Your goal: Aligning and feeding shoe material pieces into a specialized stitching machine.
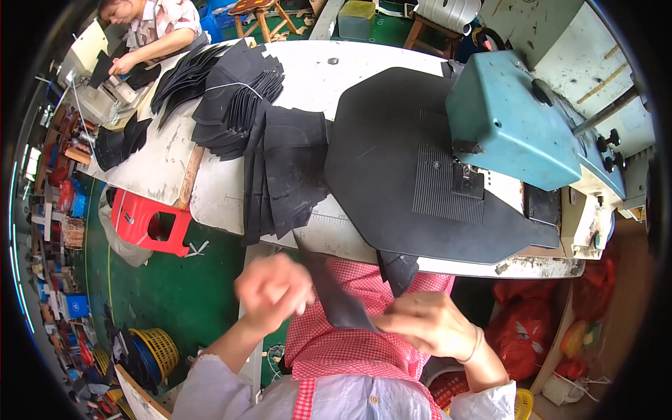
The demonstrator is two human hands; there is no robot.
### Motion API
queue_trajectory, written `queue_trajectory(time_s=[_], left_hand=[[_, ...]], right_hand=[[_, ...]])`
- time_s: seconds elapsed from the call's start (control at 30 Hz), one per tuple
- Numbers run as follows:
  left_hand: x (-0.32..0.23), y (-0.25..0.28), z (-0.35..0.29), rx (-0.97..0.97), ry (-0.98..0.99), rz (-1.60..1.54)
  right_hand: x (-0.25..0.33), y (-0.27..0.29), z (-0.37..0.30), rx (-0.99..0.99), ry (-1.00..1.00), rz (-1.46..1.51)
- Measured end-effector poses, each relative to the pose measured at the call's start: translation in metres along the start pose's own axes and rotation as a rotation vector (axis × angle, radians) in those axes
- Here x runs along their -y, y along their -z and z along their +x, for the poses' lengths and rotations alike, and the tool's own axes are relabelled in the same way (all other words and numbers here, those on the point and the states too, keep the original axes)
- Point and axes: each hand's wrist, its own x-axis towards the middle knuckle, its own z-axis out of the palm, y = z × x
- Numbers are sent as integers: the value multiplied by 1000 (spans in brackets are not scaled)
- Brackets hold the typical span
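My right hand (pixel 430 325) pinches the lower end of a dark, flat cut piece of fabric or leather (pixel 339 301) above my lap. The piece slants up toward the table edge and is partly blurred. My left hand (pixel 274 292) is beside it on the left, its fingers bent and smeared by motion; whether it touches the piece, I cannot tell. Beyond my hands, a pile of black cut pieces (pixel 294 157) lies on the white table (pixel 308 63) and overhangs its near edge. A teal sewing machine (pixel 511 119) stands at the right over a black work plate (pixel 385 161).
A tied black stack (pixel 234 105) and loose black pieces (pixel 122 143) lie at the left of the table. Another black piece (pixel 399 271) hangs below the plate's edge. A red stool (pixel 150 224) stands at the left; another person (pixel 164 35) works at the far left.
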Motion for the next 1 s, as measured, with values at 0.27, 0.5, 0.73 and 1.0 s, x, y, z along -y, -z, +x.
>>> queue_trajectory(time_s=[0.27, 0.5, 0.73, 1.0], left_hand=[[-38, -57, 108, 534, -226, 845], [-12, -77, 135, 687, -272, 1157], [-8, -80, 143, 751, -278, 1188], [-9, -80, 149, 773, -245, 1165]], right_hand=[[21, 21, 0, -592, -474, 287], [38, 58, -1, -474, -326, -480], [0, 61, -4, -543, -105, -514], [-1, 63, 3, -575, -37, -393]])
